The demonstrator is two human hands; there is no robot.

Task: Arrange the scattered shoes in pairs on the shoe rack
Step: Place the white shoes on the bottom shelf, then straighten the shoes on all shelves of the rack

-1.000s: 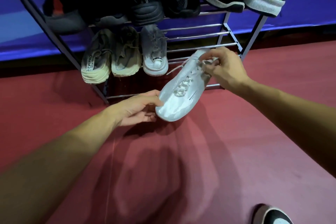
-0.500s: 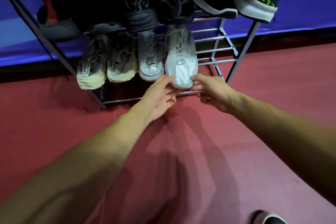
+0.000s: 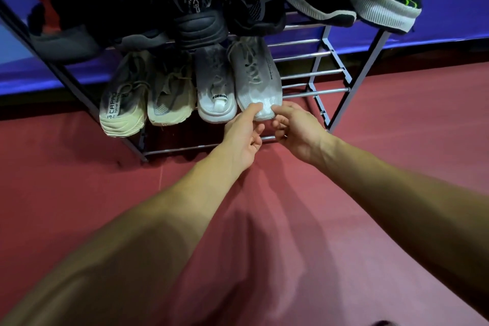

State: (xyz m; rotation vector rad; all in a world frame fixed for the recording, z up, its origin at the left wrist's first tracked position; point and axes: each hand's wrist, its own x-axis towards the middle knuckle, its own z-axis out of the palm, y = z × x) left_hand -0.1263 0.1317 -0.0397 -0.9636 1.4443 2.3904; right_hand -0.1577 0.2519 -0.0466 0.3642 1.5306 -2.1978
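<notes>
A white lace-up shoe (image 3: 254, 74) lies on the lower shelf of the metal shoe rack (image 3: 328, 71), toe toward me, beside a similar white shoe (image 3: 215, 92). My left hand (image 3: 243, 137) pinches the left side of its toe, thumb on top. My right hand (image 3: 296, 132) pinches the right side of the same toe. Left of these, a beige pair (image 3: 123, 106) sits on the same shelf.
The upper shelf carries several dark shoes (image 3: 195, 8) and a black one with green stripes (image 3: 386, 0) at the right. The lower shelf's bars right of the white shoe are bare. Red floor (image 3: 397, 167) lies in front; a blue wall stands behind the rack.
The white shoe went from held in the air in front of the rack onto the lower shelf beside its mate. Both hands moved to its toe.
</notes>
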